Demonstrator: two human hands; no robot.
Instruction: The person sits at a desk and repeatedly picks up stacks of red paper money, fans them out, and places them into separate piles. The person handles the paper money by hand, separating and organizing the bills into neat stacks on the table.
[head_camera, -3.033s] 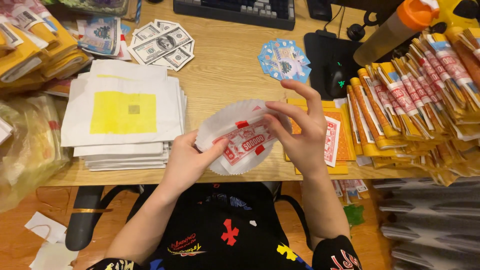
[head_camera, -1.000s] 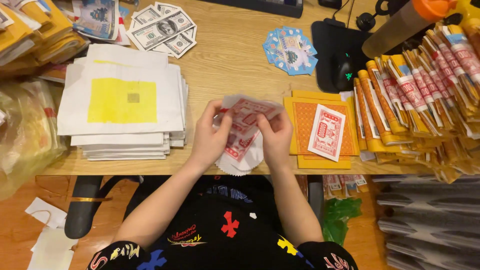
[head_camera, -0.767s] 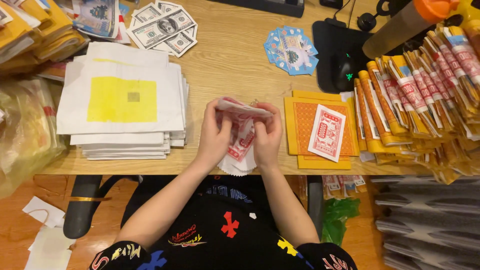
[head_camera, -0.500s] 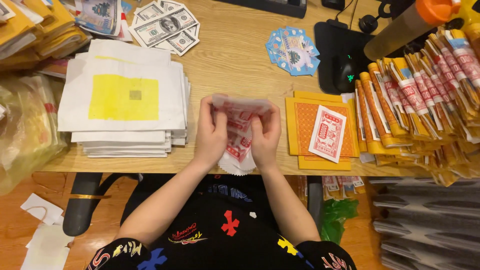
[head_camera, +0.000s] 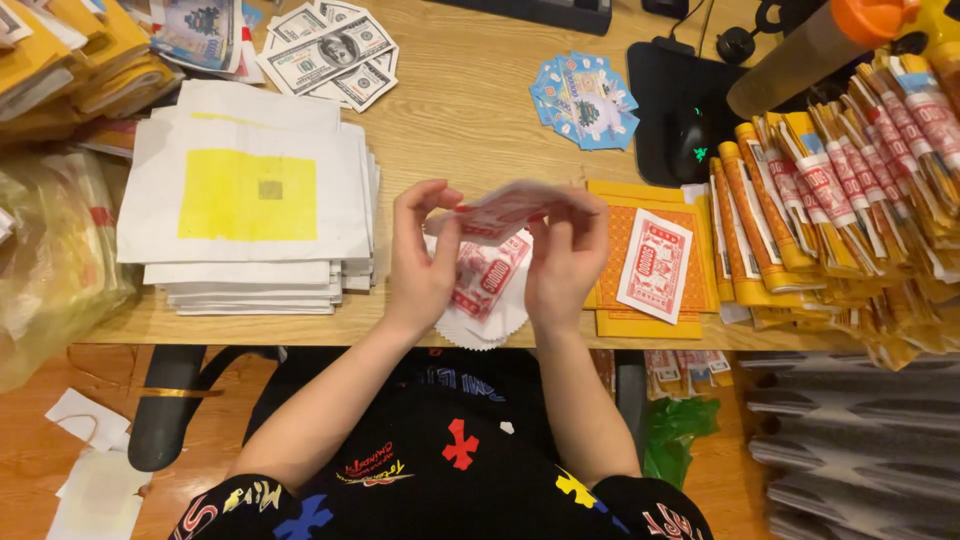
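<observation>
We fold a red-printed paper slip (head_camera: 500, 210) between both hands at the desk edge.

Our left hand (head_camera: 420, 265) and right hand (head_camera: 565, 262) each pinch an end of it above a round white paper stack (head_camera: 490, 315). We judge an uneven pull could tear it or knock the stack off. Left of our left hand lies a pile of white sheets (head_camera: 250, 200); no containers hold anything we can make out.

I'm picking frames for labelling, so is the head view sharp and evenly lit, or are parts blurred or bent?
Head view: light is even and soft, with no harsh glare on the wooden desk; the folded paper between left hand and right hand is slightly motion-blurred; the white paper stack is sharp; edges bow a little from the wide lens.
</observation>
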